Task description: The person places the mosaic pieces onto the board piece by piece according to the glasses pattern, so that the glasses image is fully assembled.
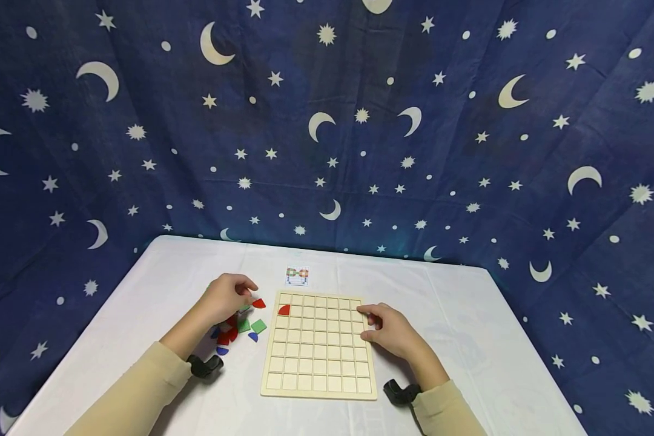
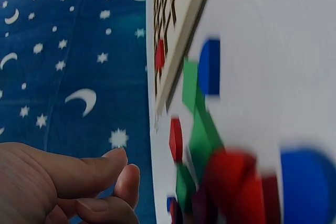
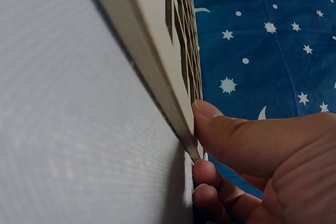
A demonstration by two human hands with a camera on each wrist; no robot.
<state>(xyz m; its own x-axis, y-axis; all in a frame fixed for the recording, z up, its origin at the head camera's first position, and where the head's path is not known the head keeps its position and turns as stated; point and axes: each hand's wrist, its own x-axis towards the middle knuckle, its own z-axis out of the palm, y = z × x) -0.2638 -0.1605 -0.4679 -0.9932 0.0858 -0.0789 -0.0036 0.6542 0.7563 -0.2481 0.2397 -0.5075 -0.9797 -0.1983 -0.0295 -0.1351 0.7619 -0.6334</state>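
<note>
A wooden grid board (image 1: 327, 387) lies on the table, with one red quarter-circle piece (image 1: 284, 310) in a cell near its upper left corner. My right hand (image 1: 392, 330) holds the board's right edge; the thumb (image 3: 231, 140) lies on the rim and the other fingers curl against its side. Left of the board, my left hand (image 1: 226, 298) hovers over a scatter of small pieces, its fingers loosely bent and nothing visible between them. Close to its fingertips is a red piece (image 1: 258, 303). Green squares (image 1: 258, 326) and a blue half-round piece (image 1: 253, 336) lie nearby.
A small printed card (image 1: 297, 275) with a coloured pattern lies beyond the board. More red pieces (image 1: 232, 334) and a blue-edged piece (image 1: 222, 350) sit partly under the left forearm. White cloth (image 1: 441, 290) covers the table, and a dark blue star-and-moon curtain (image 1: 360, 151) hangs behind.
</note>
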